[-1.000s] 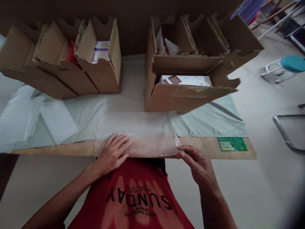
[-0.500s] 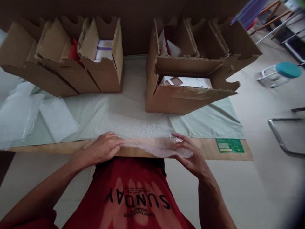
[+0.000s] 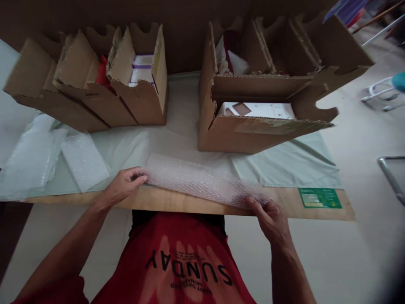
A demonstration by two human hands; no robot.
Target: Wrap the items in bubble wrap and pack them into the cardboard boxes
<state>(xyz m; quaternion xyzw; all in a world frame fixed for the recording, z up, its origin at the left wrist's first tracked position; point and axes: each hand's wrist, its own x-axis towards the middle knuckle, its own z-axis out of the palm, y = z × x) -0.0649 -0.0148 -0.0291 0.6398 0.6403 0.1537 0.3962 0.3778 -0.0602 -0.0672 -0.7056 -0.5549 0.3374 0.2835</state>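
A long folded strip of clear bubble wrap [image 3: 196, 177] lies across the front edge of the table, slanting down to the right. My left hand [image 3: 125, 185] pinches its left end between thumb and fingers. At the other end my right hand [image 3: 268, 215] grips the lower right corner, thumb on top and fingertips partly hidden by the wrap. Nothing can be seen inside the folded layers.
Several cardboard bins [image 3: 139, 97] holding small packs stand at the back left. More cardboard bins stand at the back right; the front one [image 3: 234, 135] holds a white box [image 3: 268, 110]. Bubble wrap sheets [image 3: 85, 160] lie at left. A green label [image 3: 320, 198] marks the table's right edge.
The bubble wrap's near edge, curled up between my hands before, now lies folded flat in a narrow strip. My left hand has moved left and my right hand right, to its ends.
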